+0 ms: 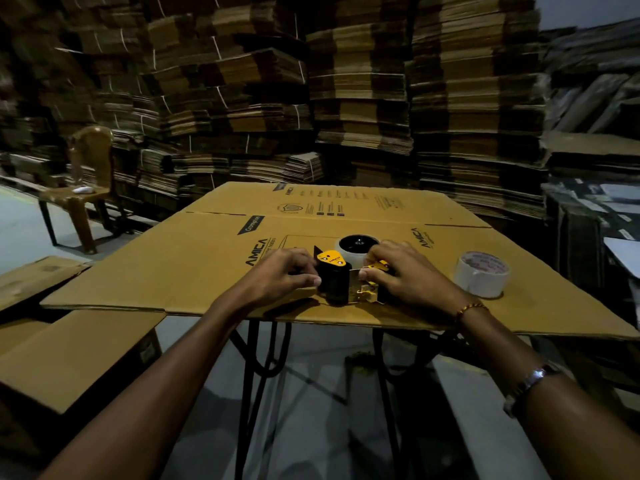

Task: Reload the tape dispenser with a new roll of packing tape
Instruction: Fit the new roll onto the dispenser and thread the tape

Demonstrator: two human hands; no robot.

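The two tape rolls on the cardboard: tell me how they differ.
The roll on the dispenser sits mounted on a black hub, between both hands; the loose roll stands free at the right, untouched. The loose roll's core is open and shows printed lettering; the mounted roll's is filled. Both look whitish and lie flat.

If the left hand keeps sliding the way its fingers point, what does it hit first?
The left hand points rightward, already at the tape dispenser; its black body comes first. Past it sits the right hand. Depth is hard to judge.
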